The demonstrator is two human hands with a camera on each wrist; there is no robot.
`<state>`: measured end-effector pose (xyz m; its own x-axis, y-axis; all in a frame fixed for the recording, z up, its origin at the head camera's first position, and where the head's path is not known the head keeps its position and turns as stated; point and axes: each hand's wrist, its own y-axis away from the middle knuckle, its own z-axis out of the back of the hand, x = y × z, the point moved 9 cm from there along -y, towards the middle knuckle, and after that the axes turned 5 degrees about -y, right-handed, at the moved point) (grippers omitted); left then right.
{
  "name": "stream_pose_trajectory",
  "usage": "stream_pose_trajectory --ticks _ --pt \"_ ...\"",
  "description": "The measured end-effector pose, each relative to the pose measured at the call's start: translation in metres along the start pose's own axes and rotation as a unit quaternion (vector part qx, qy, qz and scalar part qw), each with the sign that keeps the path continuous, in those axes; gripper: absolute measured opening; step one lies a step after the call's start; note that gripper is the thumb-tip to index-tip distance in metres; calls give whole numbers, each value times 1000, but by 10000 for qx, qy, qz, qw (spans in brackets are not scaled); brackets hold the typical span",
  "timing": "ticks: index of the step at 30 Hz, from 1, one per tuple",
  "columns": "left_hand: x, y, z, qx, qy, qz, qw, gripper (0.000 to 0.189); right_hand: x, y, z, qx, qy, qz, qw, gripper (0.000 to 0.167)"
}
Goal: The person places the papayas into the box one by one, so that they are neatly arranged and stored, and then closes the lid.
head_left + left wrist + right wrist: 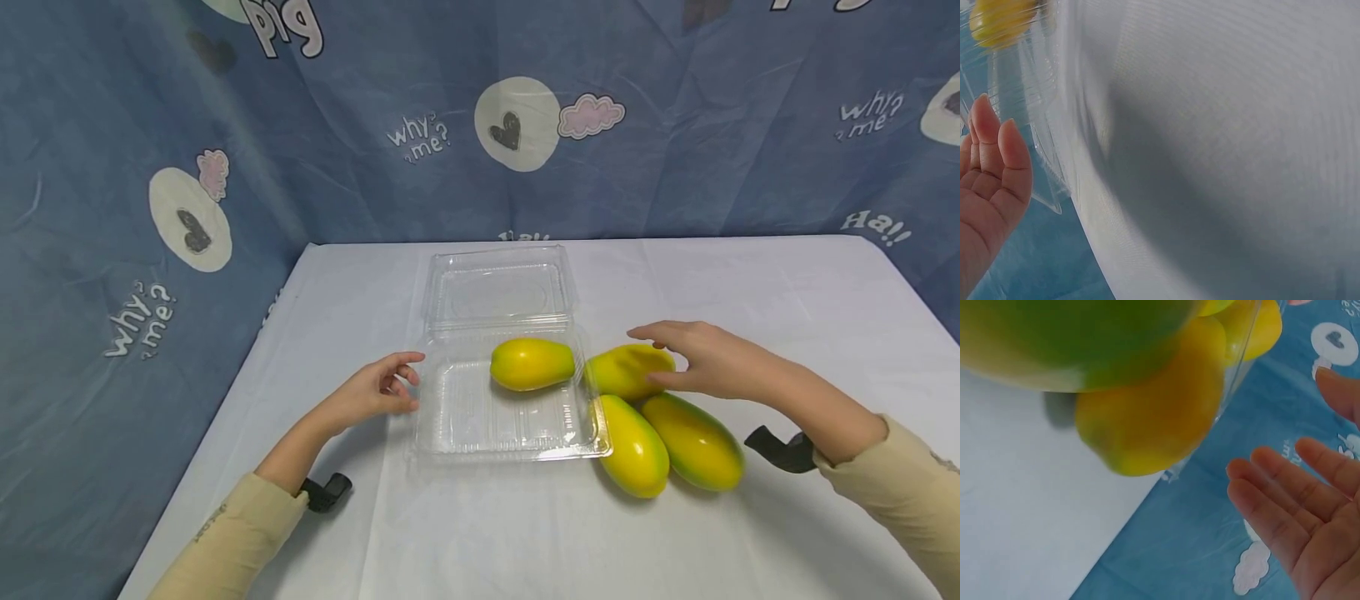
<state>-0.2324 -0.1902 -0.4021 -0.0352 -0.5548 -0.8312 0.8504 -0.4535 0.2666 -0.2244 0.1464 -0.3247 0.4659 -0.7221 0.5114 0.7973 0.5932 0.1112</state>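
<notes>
A clear plastic clamshell box (465, 417) lies unfolded, its lid (495, 287) laid back away from me. One yellow-green papaya (531, 364) sits in the far right part of its base. Three more lie against the box's right side: a far papaya (618, 371), a near papaya (632, 446) and a right-hand papaya (697, 442). My right hand (708, 354) hovers at the far one, thumb and fingers spread, holding nothing; in its wrist view the palm (1329, 531) is bare. Beside the box's left wall, my left hand (375, 387) holds nothing, fingers loosely bent.
A white cloth covers the table (465, 533). Behind and to the left hangs a blue printed curtain (360, 167). Each wrist carries a black camera mount, seen as the left mount (327, 492) and the right mount (782, 450).
</notes>
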Motion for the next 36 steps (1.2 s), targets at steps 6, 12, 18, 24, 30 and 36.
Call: stream_pose_trajectory --ticks 6,12,18,24,30,36 --pt "-1 1 0 -4 6 4 10000 68 -8 12 -7 94 -224 10 9997 50" --pt "-1 1 -1 6 -15 17 10000 68 -20 24 -16 188 -435 -11 9989 47" --pt "0 1 0 10 -21 34 10000 68 -29 33 -22 228 -634 51 9977 47" --pt "1 0 0 -3 -43 27 10000 68 -33 39 -27 256 -755 109 9968 46" --pt "1 1 0 1 -64 44 10000 67 -27 45 -30 202 -425 822 9955 41" --pt "0 1 0 12 -48 45 10000 68 -27 51 -34 381 -175 1177 9922 32"
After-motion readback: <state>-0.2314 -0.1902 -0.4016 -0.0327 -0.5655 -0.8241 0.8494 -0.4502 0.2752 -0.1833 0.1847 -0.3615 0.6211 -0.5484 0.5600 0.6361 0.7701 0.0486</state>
